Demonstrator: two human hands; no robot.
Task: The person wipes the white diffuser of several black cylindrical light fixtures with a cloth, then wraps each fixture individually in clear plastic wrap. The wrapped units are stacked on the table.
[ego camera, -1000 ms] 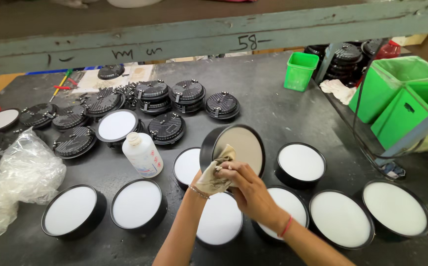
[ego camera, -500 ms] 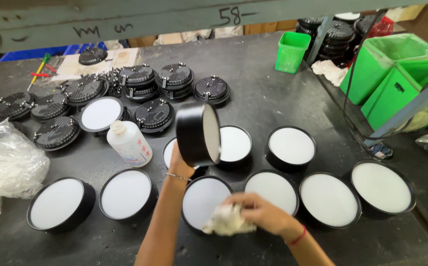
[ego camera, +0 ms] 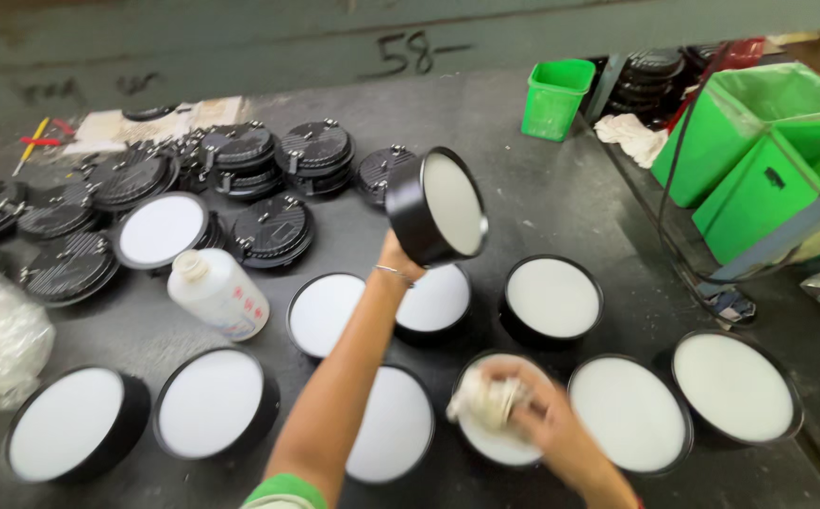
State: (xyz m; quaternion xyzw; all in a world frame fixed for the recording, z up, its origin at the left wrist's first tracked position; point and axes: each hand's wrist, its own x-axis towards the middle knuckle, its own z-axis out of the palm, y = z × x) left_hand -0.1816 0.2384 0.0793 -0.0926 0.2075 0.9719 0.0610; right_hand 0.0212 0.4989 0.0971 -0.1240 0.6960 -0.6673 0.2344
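Lamps, round, black-rimmed with white faces, laid face-up around a white bottle point(ego camera: 219, 294) on a dark grey worktable point(ego camera: 542, 203). Left hand point(ego camera: 398, 254) grasps one raised lamp point(ego camera: 436, 207), tilted, above and right of the bottle. Right hand point(ego camera: 532, 410), blurred, clenches a pale cloth point(ego camera: 485, 401) against a resting lamp point(ego camera: 499, 443) lower right of the bottle. Judgement: wiping goes best with flat, even pressure. Black housings point(ego camera: 268, 160) stacked beyond the bottle; green bins point(ego camera: 759, 141) far right.
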